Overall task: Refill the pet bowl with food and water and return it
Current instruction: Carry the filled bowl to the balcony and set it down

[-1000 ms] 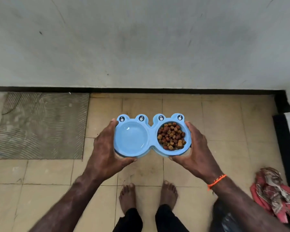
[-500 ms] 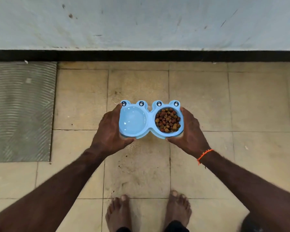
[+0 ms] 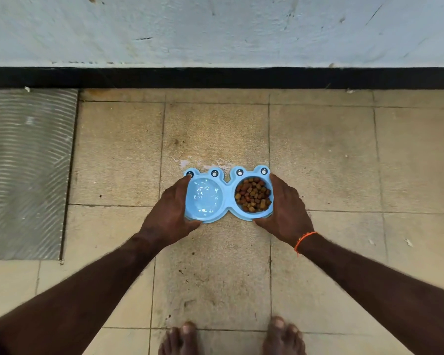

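Note:
A light blue double pet bowl with frog-eye bumps along its far edge is low over the tiled floor, level. Its left cup holds clear water. Brown kibble fills the right cup. My left hand grips the bowl's left end, thumb under the near rim. My right hand, with an orange thread at the wrist, grips the right end. Whether the bowl touches the floor I cannot tell.
A white wall with a black skirting strip runs across just beyond the bowl. A grey ribbed mat lies on the floor at the left. A small wet patch shows behind the bowl. My bare feet stand at the bottom edge.
Both hands have carried the bowl down and forward toward the floor near the wall. The view has dropped closer to the tiles, and the cloth at the right has left the frame.

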